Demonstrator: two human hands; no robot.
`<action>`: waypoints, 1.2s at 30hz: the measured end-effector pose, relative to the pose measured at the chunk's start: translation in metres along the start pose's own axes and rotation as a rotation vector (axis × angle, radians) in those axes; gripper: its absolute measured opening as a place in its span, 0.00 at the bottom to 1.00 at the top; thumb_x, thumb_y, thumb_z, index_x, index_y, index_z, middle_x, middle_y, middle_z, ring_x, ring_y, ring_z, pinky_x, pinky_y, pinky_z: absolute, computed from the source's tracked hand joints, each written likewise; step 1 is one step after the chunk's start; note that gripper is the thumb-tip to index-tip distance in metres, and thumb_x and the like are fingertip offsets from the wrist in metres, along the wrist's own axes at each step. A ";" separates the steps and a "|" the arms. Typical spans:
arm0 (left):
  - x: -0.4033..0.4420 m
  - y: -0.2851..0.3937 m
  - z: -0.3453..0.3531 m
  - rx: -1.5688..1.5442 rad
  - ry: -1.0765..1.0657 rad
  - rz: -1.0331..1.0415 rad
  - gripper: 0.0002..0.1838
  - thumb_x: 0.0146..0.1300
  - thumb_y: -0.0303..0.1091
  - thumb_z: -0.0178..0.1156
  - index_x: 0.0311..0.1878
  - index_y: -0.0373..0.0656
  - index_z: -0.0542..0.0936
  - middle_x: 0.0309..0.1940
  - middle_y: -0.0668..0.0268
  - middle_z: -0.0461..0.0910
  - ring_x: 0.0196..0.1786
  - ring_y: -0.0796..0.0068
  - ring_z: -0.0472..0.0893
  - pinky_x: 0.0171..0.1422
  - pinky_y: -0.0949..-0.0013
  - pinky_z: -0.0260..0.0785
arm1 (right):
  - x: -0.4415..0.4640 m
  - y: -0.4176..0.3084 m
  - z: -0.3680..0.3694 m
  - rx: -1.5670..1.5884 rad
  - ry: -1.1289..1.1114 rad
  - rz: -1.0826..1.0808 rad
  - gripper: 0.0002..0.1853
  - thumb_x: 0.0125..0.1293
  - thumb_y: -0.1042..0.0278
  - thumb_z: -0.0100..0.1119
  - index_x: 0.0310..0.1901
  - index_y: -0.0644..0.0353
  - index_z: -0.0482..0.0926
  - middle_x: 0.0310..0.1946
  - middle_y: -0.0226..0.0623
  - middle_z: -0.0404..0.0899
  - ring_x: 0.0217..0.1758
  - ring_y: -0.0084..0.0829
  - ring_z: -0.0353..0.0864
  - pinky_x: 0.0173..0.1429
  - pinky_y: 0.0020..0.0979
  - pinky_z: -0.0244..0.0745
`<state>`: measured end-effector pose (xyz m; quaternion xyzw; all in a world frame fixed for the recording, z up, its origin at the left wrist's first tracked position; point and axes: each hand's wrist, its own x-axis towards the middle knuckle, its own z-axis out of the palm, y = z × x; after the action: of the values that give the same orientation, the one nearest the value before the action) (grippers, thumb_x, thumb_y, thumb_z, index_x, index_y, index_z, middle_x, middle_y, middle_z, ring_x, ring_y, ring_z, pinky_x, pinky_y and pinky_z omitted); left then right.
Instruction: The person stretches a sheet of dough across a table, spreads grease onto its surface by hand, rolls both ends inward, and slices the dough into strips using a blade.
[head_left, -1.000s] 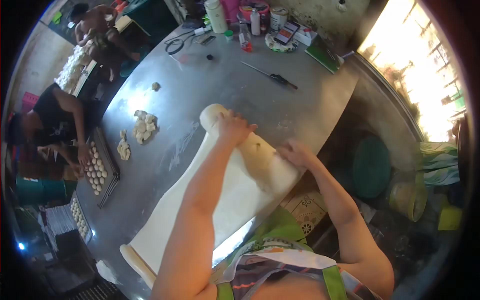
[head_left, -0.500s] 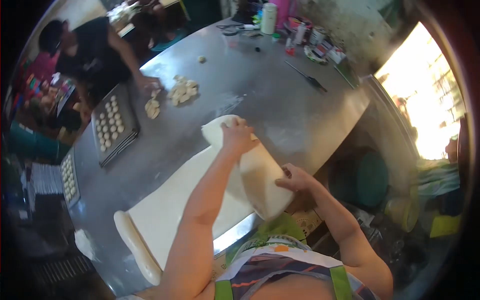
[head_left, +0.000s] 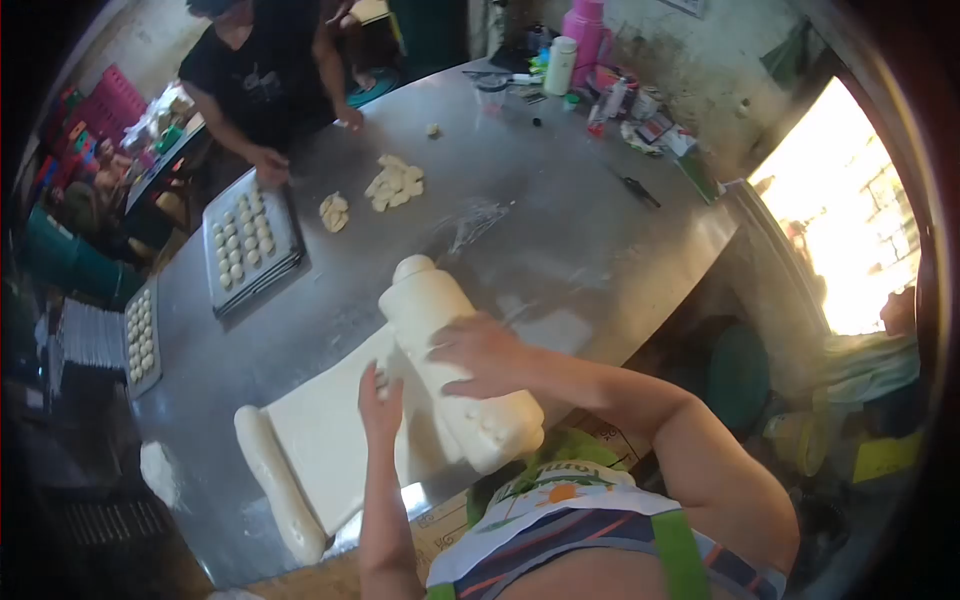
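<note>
A wide sheet of pale dough (head_left: 320, 430) lies on the metal table. Its right side is rolled into a thick roll (head_left: 430, 310), and a thinner roll (head_left: 272, 480) edges its left end. My right hand (head_left: 480, 355) rests on top of the thick roll with its fingers spread. Over the flat sheet, just left of the thick roll, my left hand (head_left: 381, 400) has its fingers apart and holds nothing.
The metal table (head_left: 560, 250) bears trays of dough balls (head_left: 242, 240), dough pieces (head_left: 394, 183) and a dark-handled tool (head_left: 640, 190). Bottles (head_left: 560, 66) and a phone stand at the back. Another person (head_left: 265, 75) is beside the trays.
The thick roll has moved left over the sheet and grown thicker. My right hand has moved left onto it; my left hand has come off it toward me. The view has shifted.
</note>
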<state>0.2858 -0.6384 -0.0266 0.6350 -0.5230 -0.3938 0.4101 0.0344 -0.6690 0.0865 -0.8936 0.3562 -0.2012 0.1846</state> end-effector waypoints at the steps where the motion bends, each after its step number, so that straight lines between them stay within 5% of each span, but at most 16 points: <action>1: -0.021 -0.013 -0.005 0.058 -0.019 -0.004 0.30 0.64 0.31 0.64 0.68 0.35 0.69 0.45 0.59 0.81 0.48 0.72 0.80 0.53 0.68 0.73 | 0.016 0.006 0.017 -0.040 -0.047 -0.103 0.27 0.51 0.52 0.73 0.53 0.52 0.81 0.57 0.39 0.77 0.63 0.40 0.73 0.67 0.46 0.63; 4: -0.095 -0.006 0.011 -0.218 -0.192 -0.363 0.30 0.66 0.33 0.63 0.69 0.35 0.68 0.48 0.60 0.80 0.46 0.70 0.79 0.51 0.66 0.75 | 0.053 0.005 0.046 -0.287 -0.317 -0.158 0.20 0.51 0.47 0.72 0.41 0.50 0.87 0.55 0.38 0.78 0.60 0.41 0.74 0.68 0.49 0.60; 8: -0.147 0.015 0.062 -0.371 -0.088 -0.514 0.29 0.66 0.33 0.64 0.67 0.32 0.67 0.49 0.58 0.79 0.44 0.70 0.80 0.48 0.67 0.75 | 0.057 0.016 0.074 -0.423 -0.511 -0.281 0.19 0.51 0.42 0.69 0.29 0.50 0.88 0.46 0.31 0.82 0.55 0.35 0.74 0.65 0.48 0.60; 14: -0.145 0.074 0.119 -0.452 0.002 -0.557 0.29 0.63 0.29 0.65 0.66 0.32 0.68 0.49 0.58 0.78 0.47 0.70 0.79 0.46 0.68 0.77 | 0.013 0.091 0.026 -0.207 -0.290 -0.325 0.21 0.55 0.41 0.66 0.33 0.52 0.88 0.39 0.31 0.84 0.54 0.36 0.75 0.63 0.51 0.60; 16: -0.135 0.129 0.168 -0.093 -0.053 -0.408 0.29 0.62 0.25 0.65 0.66 0.34 0.68 0.48 0.58 0.78 0.48 0.71 0.79 0.47 0.67 0.77 | -0.029 0.131 0.002 -0.057 -0.041 -0.313 0.21 0.57 0.41 0.64 0.31 0.53 0.86 0.37 0.29 0.81 0.52 0.35 0.76 0.60 0.50 0.63; 17: -0.137 0.150 0.190 0.089 -0.085 -0.344 0.29 0.62 0.23 0.64 0.66 0.35 0.68 0.48 0.59 0.78 0.48 0.72 0.79 0.48 0.67 0.77 | -0.051 0.155 -0.006 -0.011 -0.103 -0.210 0.20 0.58 0.42 0.63 0.32 0.53 0.85 0.36 0.31 0.81 0.51 0.36 0.76 0.58 0.49 0.66; 19: -0.133 0.163 0.243 -0.029 -0.273 -0.309 0.30 0.61 0.20 0.64 0.67 0.40 0.69 0.47 0.61 0.79 0.48 0.72 0.79 0.48 0.68 0.77 | -0.100 0.224 -0.013 0.112 -0.128 -0.093 0.19 0.60 0.43 0.61 0.32 0.52 0.84 0.35 0.35 0.80 0.46 0.38 0.79 0.50 0.45 0.72; 20: -0.126 0.186 0.273 -0.271 -0.414 -0.441 0.31 0.60 0.21 0.64 0.68 0.41 0.69 0.47 0.62 0.79 0.48 0.72 0.79 0.49 0.69 0.77 | -0.127 0.250 -0.036 0.196 -0.099 -0.081 0.18 0.61 0.45 0.60 0.32 0.52 0.83 0.36 0.37 0.81 0.43 0.39 0.80 0.45 0.44 0.75; 21: -0.119 0.205 0.298 -0.516 -0.551 -0.571 0.31 0.60 0.21 0.64 0.68 0.42 0.70 0.47 0.63 0.79 0.48 0.72 0.79 0.49 0.70 0.76 | -0.159 0.273 -0.057 0.142 -0.177 0.154 0.16 0.62 0.48 0.59 0.32 0.52 0.82 0.33 0.38 0.82 0.36 0.41 0.82 0.39 0.46 0.76; 22: -0.114 0.206 0.308 -0.506 -0.548 -0.571 0.31 0.60 0.21 0.64 0.68 0.42 0.70 0.47 0.63 0.79 0.48 0.72 0.79 0.49 0.70 0.76 | -0.201 0.299 -0.079 0.348 -0.040 0.093 0.15 0.61 0.50 0.59 0.33 0.55 0.81 0.31 0.41 0.82 0.34 0.44 0.83 0.38 0.47 0.76; 23: -0.106 0.200 0.318 -0.481 -0.579 -0.534 0.32 0.60 0.21 0.64 0.69 0.42 0.69 0.47 0.63 0.79 0.48 0.73 0.79 0.50 0.70 0.76 | -0.225 0.308 -0.112 0.447 -0.341 0.327 0.15 0.64 0.51 0.60 0.35 0.55 0.82 0.27 0.37 0.82 0.32 0.36 0.82 0.37 0.42 0.76; 25: -0.098 0.186 0.334 -0.439 -0.652 -0.468 0.33 0.61 0.21 0.64 0.71 0.42 0.68 0.46 0.64 0.79 0.49 0.75 0.79 0.52 0.71 0.75 | -0.289 0.333 -0.107 0.869 -0.606 0.329 0.14 0.67 0.54 0.61 0.38 0.57 0.82 0.30 0.33 0.81 0.35 0.26 0.79 0.39 0.36 0.74; 27: -0.092 0.179 0.321 -0.292 -0.773 -0.476 0.33 0.61 0.21 0.64 0.71 0.43 0.68 0.48 0.63 0.79 0.49 0.74 0.80 0.53 0.70 0.74 | -0.352 0.317 -0.109 1.433 -0.881 0.610 0.13 0.68 0.57 0.61 0.42 0.59 0.81 0.34 0.30 0.79 0.41 0.21 0.76 0.44 0.31 0.73; 30: -0.093 0.165 0.309 0.014 -1.000 -0.437 0.33 0.62 0.22 0.64 0.71 0.45 0.68 0.51 0.61 0.79 0.48 0.71 0.80 0.56 0.68 0.74 | -0.414 0.303 -0.115 1.451 -0.809 0.584 0.13 0.65 0.59 0.63 0.45 0.59 0.80 0.38 0.32 0.78 0.46 0.23 0.76 0.49 0.30 0.73; 33: -0.127 0.143 0.319 -0.481 -0.967 -0.699 0.44 0.58 0.23 0.69 0.76 0.46 0.60 0.37 0.68 0.78 0.35 0.83 0.74 0.42 0.76 0.69 | -0.422 0.366 -0.126 0.836 -0.981 0.340 0.15 0.60 0.61 0.67 0.46 0.57 0.83 0.40 0.33 0.84 0.45 0.28 0.80 0.51 0.32 0.76; 36: -0.147 0.146 0.324 -0.333 -0.877 -0.470 0.46 0.58 0.23 0.68 0.77 0.47 0.55 0.32 0.71 0.75 0.29 0.82 0.69 0.37 0.75 0.65 | -0.379 0.422 -0.189 0.899 -0.302 0.782 0.11 0.60 0.65 0.66 0.43 0.58 0.83 0.38 0.34 0.85 0.42 0.28 0.82 0.49 0.33 0.78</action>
<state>-0.0858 -0.5451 0.0053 0.4370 -0.4193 -0.7818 0.1485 -0.5479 -0.7214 -0.0389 -0.5500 0.5076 -0.1205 0.6521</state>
